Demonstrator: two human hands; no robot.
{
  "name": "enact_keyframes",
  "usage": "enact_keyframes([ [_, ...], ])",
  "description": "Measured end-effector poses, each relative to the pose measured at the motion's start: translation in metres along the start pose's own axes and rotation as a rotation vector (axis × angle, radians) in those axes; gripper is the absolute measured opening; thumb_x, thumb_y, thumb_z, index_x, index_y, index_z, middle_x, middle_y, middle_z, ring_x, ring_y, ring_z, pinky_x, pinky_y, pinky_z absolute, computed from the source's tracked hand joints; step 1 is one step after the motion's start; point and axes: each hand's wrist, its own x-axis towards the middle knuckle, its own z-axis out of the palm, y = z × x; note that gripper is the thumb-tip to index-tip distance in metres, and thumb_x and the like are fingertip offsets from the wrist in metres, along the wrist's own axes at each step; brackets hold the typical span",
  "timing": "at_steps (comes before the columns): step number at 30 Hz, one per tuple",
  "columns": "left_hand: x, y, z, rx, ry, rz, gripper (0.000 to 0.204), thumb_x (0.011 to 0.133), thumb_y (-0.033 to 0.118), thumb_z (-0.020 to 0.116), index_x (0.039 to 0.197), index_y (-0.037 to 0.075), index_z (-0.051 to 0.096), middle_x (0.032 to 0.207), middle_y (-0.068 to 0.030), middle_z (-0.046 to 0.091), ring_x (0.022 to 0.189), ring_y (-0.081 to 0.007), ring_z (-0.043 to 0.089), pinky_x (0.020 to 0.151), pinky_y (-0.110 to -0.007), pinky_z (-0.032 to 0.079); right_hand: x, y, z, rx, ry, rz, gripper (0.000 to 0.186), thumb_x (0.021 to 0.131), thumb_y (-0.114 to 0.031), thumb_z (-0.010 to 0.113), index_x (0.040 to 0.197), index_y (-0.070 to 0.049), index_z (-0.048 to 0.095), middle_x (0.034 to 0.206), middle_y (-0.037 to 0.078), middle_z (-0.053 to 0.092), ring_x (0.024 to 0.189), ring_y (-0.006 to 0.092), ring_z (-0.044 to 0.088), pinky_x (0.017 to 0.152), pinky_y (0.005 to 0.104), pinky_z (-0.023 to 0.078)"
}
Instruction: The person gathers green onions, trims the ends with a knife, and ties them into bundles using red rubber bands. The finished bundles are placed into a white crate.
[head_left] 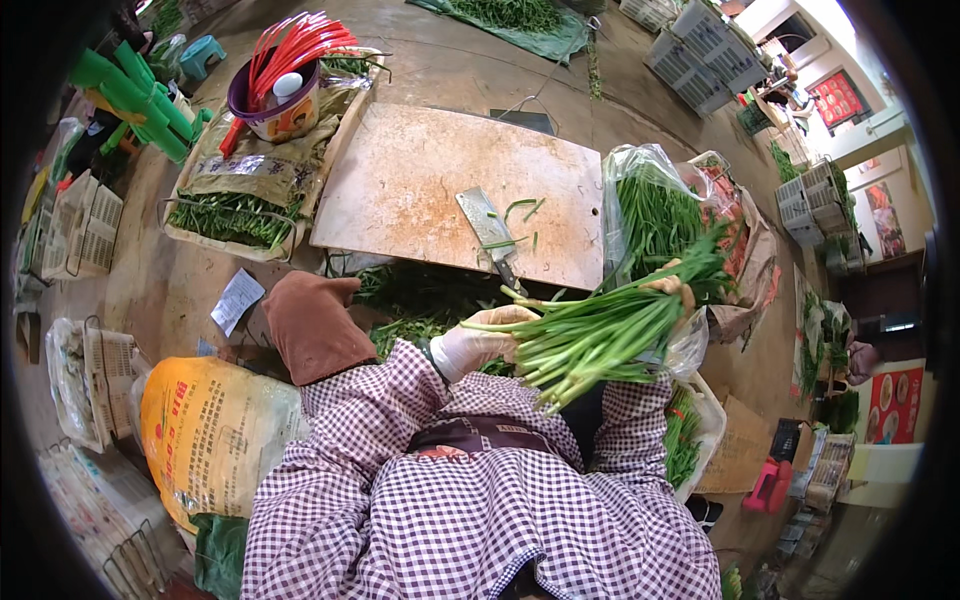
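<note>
A bunch of long green leafy stalks [600,345] with pale cut ends slants across in front of me. My right hand [672,284] is closed round its leafy upper part; the fingers partly show among the leaves. At the lower left of the bunch, my left hand [472,347], in a white glove, has its fingers closed on a stalk near the pale ends. Just beyond lies a cleaver [485,228] with a black handle, flat on a pale, brown-stained board [420,180]. Scraps of green stalk lie beside and on its blade.
Right of the board, a clear plastic bag [655,210] holds more greens. On the left, a crate [290,240] of greens bears a purple bucket [283,112] with red strips. A yellow sack [215,430] lies by my left arm. Loose greens [425,325] lie below the board.
</note>
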Motion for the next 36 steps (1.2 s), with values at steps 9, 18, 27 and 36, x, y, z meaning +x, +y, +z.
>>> enact_keyframes([
  [9, -0.005, -0.020, -0.029, -0.023, 0.115, -0.081, 0.063, 0.073, 0.025, 0.076, 0.125, -0.001, 0.051, 0.114, -0.0095, 0.060, 0.098, -0.0189, 0.060, 0.086, -0.032, 0.049, -0.005, -0.001, -0.028, -0.047, 0.157, 0.123, 0.026, 0.090, -0.019, 0.053, 0.109, -0.001, 0.048, 0.084, 0.003, 0.057, 0.084, 0.0149, 0.058, 0.088, 0.0321, 0.048],
  [18, -0.008, -0.008, -0.027, 0.159, 0.186, -0.088, 0.045, 0.080, 0.008, 0.068, 0.123, 0.000, 0.056, 0.099, -0.0043, 0.067, 0.074, -0.0087, 0.057, 0.067, -0.022, 0.046, -0.004, 0.009, 0.006, -0.157, 0.186, 0.022, 0.025, 0.090, -0.022, 0.054, 0.101, 0.000, 0.052, 0.079, 0.004, 0.058, 0.079, 0.0173, 0.058, 0.081, 0.0300, 0.052],
  [27, 0.005, 0.003, -0.007, 0.453, 0.441, 0.151, 0.026, 0.083, 0.002, 0.066, 0.108, 0.000, 0.059, 0.097, -0.0031, 0.065, 0.087, -0.0090, 0.058, 0.078, -0.022, 0.048, 0.003, 0.005, 0.012, -0.020, 0.168, 0.013, 0.042, 0.088, -0.011, 0.057, 0.126, 0.002, 0.044, 0.089, 0.006, 0.054, 0.083, 0.0166, 0.056, 0.083, 0.0287, 0.050],
  [36, -0.006, -0.001, -0.020, 0.478, 0.693, 0.113, 0.012, 0.083, 0.006, 0.067, 0.092, -0.001, 0.064, 0.084, -0.0045, 0.066, 0.072, -0.0107, 0.057, 0.068, -0.024, 0.046, 0.006, 0.013, 0.024, -0.216, 0.062, -0.023, 0.050, 0.088, -0.014, 0.057, 0.132, 0.001, 0.038, 0.089, 0.004, 0.054, 0.084, 0.0148, 0.057, 0.088, 0.0328, 0.048],
])
